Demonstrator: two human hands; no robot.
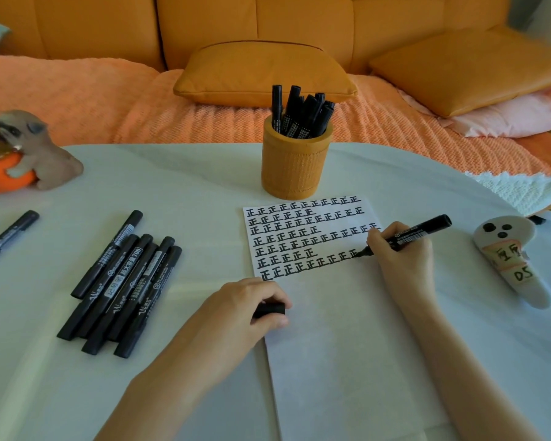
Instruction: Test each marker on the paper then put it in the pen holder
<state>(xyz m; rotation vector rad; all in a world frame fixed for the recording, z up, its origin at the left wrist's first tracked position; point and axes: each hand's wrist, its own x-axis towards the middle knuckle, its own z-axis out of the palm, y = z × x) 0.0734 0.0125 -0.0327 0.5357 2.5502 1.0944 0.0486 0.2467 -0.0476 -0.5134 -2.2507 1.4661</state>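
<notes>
While I've only got the head view to go on, it's pretty clear. The right hand point(404, 249) holds a black felt-tip marker point(417, 232) in a writing grip, fingers point(379, 241) curled round the barrel. Its tip touches the white sheet of paper point(347, 345) at the right end of a lower row of marks. The marker's long axis runs from the tip at lower left to the tail at upper right.

The left hand point(252, 307) pinches the small black cap point(269, 309) on the paper's left edge, down-left of the tip, so I'd guess capping comes next. The ribbed orange cylinder pen holder point(295, 163) stands just past the paper's far edge, nearer the right hand, and is already stuffed with markers. A heap of capped black markers point(121, 281) waits at left.

It all sits on a pale worktop point(172, 186), with an orange leather sofa point(236, 27) behind.
</notes>
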